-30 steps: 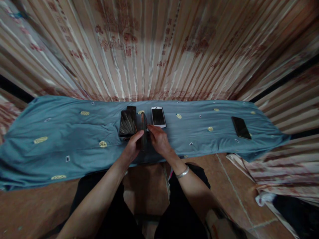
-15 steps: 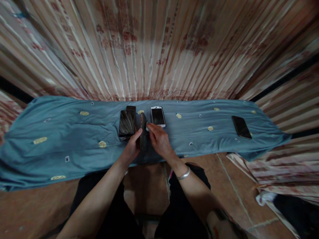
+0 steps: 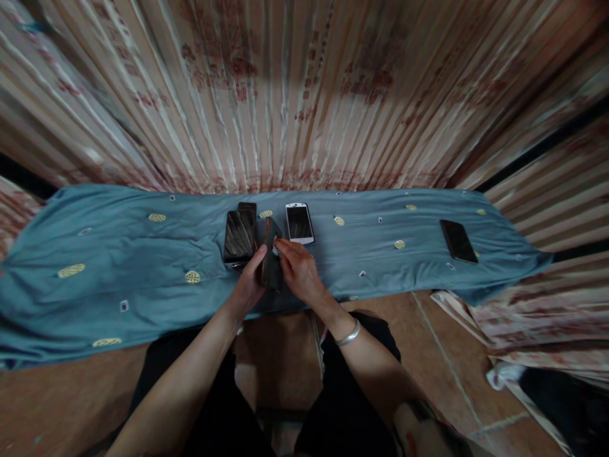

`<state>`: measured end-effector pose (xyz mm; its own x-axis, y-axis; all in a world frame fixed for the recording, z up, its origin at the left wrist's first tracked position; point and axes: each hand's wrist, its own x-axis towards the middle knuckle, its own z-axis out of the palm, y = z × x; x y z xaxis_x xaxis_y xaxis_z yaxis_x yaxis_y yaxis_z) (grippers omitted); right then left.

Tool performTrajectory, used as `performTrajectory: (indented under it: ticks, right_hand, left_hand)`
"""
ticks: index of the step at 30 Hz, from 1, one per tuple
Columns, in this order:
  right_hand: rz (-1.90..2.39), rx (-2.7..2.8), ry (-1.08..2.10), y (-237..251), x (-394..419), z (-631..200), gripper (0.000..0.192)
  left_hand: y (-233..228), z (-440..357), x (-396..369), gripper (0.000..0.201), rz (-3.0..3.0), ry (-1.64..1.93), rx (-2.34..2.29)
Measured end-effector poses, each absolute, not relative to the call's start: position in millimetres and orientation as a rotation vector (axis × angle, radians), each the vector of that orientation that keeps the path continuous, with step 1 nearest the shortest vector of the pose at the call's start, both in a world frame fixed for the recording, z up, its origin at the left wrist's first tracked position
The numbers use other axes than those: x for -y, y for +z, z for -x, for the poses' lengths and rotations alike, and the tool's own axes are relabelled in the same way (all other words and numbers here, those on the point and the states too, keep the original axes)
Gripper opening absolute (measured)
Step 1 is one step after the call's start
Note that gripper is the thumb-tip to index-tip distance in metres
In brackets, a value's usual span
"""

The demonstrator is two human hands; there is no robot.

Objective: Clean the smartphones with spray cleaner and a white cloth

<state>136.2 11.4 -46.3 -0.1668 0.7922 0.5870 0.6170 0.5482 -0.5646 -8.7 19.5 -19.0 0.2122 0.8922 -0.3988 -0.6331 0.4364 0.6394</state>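
Note:
Both of my hands hold one dark phone (image 3: pixel 270 260) on its edge above a blue-grey cloth (image 3: pixel 133 266) that covers a low table. My left hand (image 3: pixel 248 284) grips it from the left side. My right hand (image 3: pixel 297 271) holds it from the right, with the fingertips near its top end. Just left of it lies a dark phone (image 3: pixel 238 237), screen up, on top of another dark phone. A white-framed phone (image 3: pixel 299 223) lies just beyond my right hand.
A further black phone (image 3: pixel 458 241) lies far right on the cloth. A pleated pink curtain (image 3: pixel 304 95) hangs close behind the table. My knees in dark trousers (image 3: pixel 342 406) are under the front edge, above a brown tiled floor.
The phone in my hands has tilted a little, its top leaning left. Both hands have shifted slightly left with it. The other phones have not moved.

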Motion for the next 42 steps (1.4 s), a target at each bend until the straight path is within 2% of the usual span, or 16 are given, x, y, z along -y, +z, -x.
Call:
performTrajectory:
  ticks: [8,30,42]
  right_hand:
    - [1.191,1.78,0.175,-45,-18,-146,0.043]
    - [1.157,1.835,0.181,-34,-9,-145,0.051]
    - [1.139,1.863,0.263,-30,-5,-145,0.048]
  left_hand:
    - [-20,-3,-10,0.012,-0.461,1.071,-0.864]
    - [-19,3,-13,0.038,-0.721,1.016,-0.874]
    - [-21,3,-17,0.039,-0.784,1.068,-0.928]
